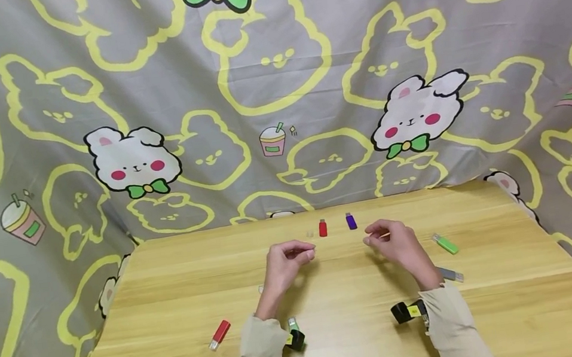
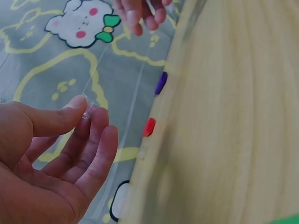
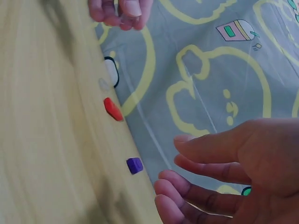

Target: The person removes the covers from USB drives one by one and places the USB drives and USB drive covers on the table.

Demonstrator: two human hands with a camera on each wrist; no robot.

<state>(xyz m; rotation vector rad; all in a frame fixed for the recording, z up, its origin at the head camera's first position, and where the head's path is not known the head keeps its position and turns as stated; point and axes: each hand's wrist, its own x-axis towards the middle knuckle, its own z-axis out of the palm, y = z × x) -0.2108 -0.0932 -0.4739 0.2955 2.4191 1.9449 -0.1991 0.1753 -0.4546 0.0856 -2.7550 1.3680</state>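
Closest to the person, a near red stick (image 1: 221, 332) is lying left of the left forearm, and a pale green stick (image 1: 292, 323) is showing partly beside the left wrist. A grey stick (image 1: 450, 274) is peeking out from behind the right wrist, with a bright green stick (image 1: 446, 243) lying just beyond it on the wooden surface (image 1: 181, 289).

Farther in, the left hand (image 1: 283, 270) is pinching a small clear cap (image 2: 88, 108) between thumb and fingers, holding it up off the surface. The right hand (image 1: 398, 245) is hovering with loosely bent fingers, holding nothing.

Past the fingertips, the purple stick (image 1: 351, 222) is lying just ahead and to the left of the right fingers, which are nearer to it than the left. Its long axis is running away from the person, its bare metal plug pointing toward the far edge. The far red stick (image 1: 323, 229) is lying much the same way, nearer the left fingers, with a loose clear piece (image 1: 310, 234) sitting just left of it. Behind everything, a patterned cloth (image 1: 306, 85) is hanging.
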